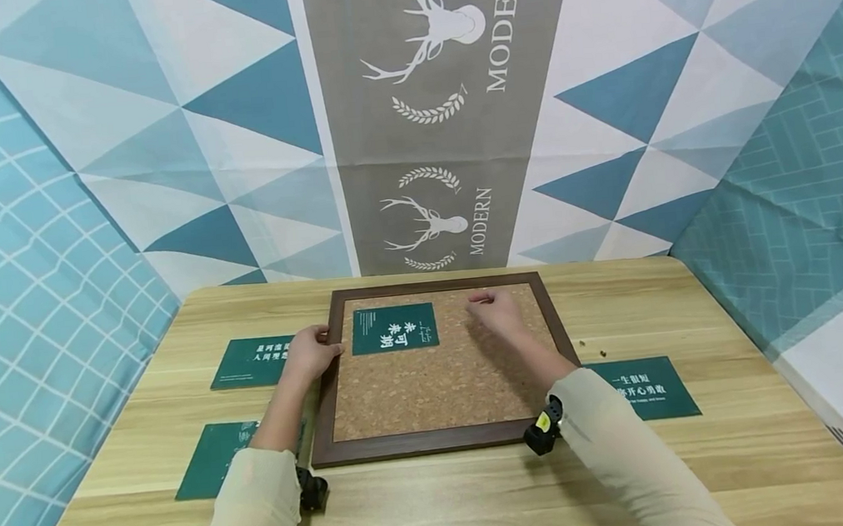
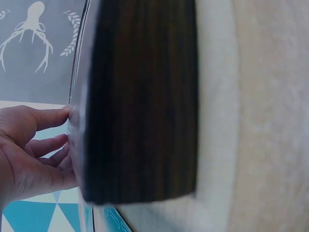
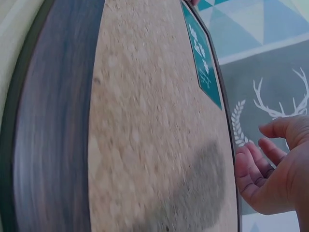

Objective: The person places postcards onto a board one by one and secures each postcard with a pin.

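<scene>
A cork board (image 1: 402,390) with a dark brown frame lies on the table. Over its left border is my left hand (image 1: 312,354); in the left wrist view, thumb and fingertips rest on the frame's edge (image 2: 142,106). A green card (image 1: 393,329) with white Chinese lettering, turned sideways, is at the board's upper left and shows again in the right wrist view. My right hand (image 1: 497,313) is over the upper right of the cork and casts a shadow there. In the right wrist view, its fingers are loosely bent, a gap parts thumb and index finger, and nothing shows between them.
Left of the board lie two green cards, an upper one (image 1: 246,370) and a lower one (image 1: 209,461) partly behind the left arm. Another green card (image 1: 651,389) is at the right, partly covered by the right sleeve. Small dark bits (image 1: 602,353) sit beside the frame.
</scene>
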Motion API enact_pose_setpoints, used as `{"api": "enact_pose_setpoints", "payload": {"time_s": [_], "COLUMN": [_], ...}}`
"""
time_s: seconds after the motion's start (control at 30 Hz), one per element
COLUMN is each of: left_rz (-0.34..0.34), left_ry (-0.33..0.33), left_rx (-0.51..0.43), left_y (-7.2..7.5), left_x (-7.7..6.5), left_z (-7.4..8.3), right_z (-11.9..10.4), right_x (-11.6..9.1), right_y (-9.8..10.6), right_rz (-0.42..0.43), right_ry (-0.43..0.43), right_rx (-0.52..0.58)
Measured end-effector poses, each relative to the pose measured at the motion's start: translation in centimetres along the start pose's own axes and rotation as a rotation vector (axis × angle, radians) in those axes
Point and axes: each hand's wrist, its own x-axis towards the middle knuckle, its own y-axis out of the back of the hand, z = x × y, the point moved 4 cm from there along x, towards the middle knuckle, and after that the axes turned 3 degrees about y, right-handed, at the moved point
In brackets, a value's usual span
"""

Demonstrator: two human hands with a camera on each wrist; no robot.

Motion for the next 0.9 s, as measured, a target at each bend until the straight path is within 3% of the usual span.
{"api": "enact_pose_setpoints", "payload": {"time_s": [0.37, 0.9], "left_rz": [-0.001, 0.007], "left_ry": [0.0, 0.005], "left_rx": [-0.002, 0.005], "left_y": [-0.1, 0.0], "left_x": [-0.1, -0.1], "left_z": [0.1, 0.1], "right_z": [0.9, 2.4], "right_x": [-0.3, -0.9], "right_y": [2.7, 6.0], "right_rz": [-0.037, -0.063], "right_ry": [0.028, -0.035], "right_rx": [-0.009, 0.063]}}
